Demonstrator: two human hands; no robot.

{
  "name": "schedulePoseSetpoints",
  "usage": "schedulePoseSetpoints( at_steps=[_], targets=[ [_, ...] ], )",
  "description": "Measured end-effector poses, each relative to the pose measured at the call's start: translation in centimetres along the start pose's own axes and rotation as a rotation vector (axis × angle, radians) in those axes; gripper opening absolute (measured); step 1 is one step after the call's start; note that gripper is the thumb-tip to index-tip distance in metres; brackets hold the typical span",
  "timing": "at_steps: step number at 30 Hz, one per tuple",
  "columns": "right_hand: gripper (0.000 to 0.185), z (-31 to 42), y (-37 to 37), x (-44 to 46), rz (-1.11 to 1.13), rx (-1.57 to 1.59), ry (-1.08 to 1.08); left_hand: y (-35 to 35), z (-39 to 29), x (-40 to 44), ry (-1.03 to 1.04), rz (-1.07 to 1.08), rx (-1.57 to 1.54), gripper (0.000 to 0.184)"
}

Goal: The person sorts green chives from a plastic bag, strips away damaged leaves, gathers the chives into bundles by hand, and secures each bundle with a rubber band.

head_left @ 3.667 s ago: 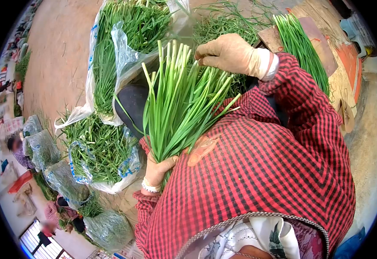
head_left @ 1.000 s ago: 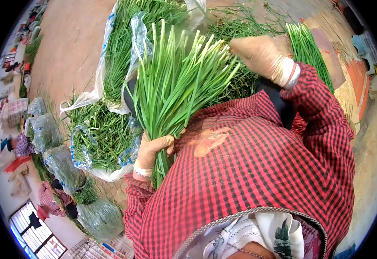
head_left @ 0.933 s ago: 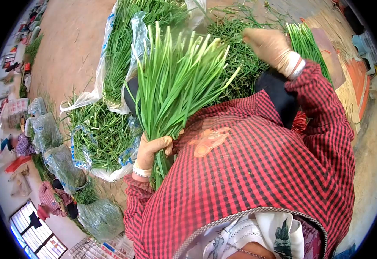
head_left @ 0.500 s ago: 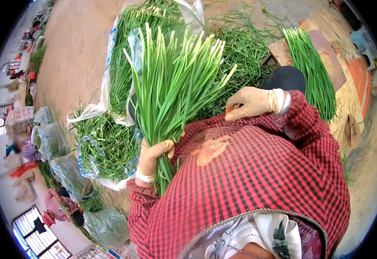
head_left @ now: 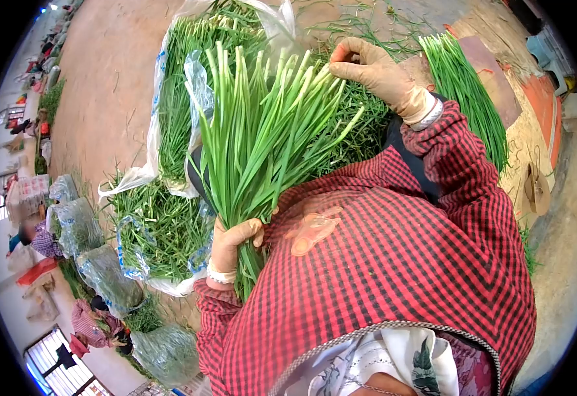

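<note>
Head view: the left hand (head_left: pixel 234 241), in a thin cream glove, has its fingers wrapped round the lower part of a fanned bundle of slender green leaves (head_left: pixel 259 132), whose pale, blunt stalk ends flare beyond its knuckles. The right hand (head_left: pixel 375 74) curls thumb and forefinger into a loop beside those ends, though whether they pinch a stalk I cannot tell; left of the left fingers, tangled green clippings (head_left: pixel 160 231) heap in crinkled plastic.

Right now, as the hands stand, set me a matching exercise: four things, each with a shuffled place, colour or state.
1. Left hand
2. Right hand
3. Checked garment
4. Separate bundle

A. Red and black
B. Lying right of the right wrist
C. Closed around the held bunch
D. Near that bunch's pale upper ends

Pairs: 1-C, 2-D, 3-A, 4-B
</note>
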State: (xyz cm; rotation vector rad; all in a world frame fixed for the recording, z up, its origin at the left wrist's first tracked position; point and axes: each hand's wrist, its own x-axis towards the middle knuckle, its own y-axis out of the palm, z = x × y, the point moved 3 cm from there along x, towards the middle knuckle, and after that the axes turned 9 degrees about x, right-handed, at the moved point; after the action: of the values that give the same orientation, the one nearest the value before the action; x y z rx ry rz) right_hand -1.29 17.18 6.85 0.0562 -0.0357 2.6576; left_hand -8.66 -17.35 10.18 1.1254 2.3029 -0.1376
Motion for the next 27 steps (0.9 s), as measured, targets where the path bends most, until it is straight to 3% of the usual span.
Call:
schedulePoseSetpoints(
  at_steps=[8,10,12,15,17,18,20,21,25,27],
  targets=[
    [0.022,1.3,0.0,-1.8,-0.024,-0.017,-0.032,0.0,0.1,0.6,-0.020,0.025,-0.028,0.030],
    [0.022,2.0,0.7,-2.4,-0.006,-0.456,-0.405,0.0,0.2,0.6,-0.026,0.019,-0.011,0.029],
    [0.021,2.1,1.4,-2.3,0.186,-0.644,-0.471,0.0,0.1,0.7,-0.036,0.014,0.005,0.029],
    [0.020,1.6,1.7,-2.3,0.247,-0.740,-0.430,0.0,0.2,0.8,-0.057,0.002,0.038,0.028],
    [0.021,1.3,1.9,-2.0,0.415,-0.836,-0.359,-0.3,0.6,0.8,-0.072,-0.013,0.110,0.026],
    [0.021,1.6,1.8,-2.0,0.418,-0.834,-0.358,-0.5,0.8,0.8,-0.075,-0.015,0.109,0.026],
    [0.022,1.3,1.8,-2.0,0.510,-0.674,-0.084,-0.8,1.0,0.7,-0.084,0.007,0.134,0.025],
    [0.022,1.0,1.6,-1.8,0.562,-0.676,-0.130,-0.8,0.9,0.6,-0.084,0.020,0.143,0.025],
    [0.022,1.1,1.2,-1.4,0.493,-0.869,-0.116,-1.0,0.9,0.5,-0.100,0.035,0.151,0.024],
    [0.020,0.2,-1.0,-0.7,0.329,-1.055,-0.099,-1.2,0.6,0.5,-0.096,0.037,0.147,0.021]
  ],
)
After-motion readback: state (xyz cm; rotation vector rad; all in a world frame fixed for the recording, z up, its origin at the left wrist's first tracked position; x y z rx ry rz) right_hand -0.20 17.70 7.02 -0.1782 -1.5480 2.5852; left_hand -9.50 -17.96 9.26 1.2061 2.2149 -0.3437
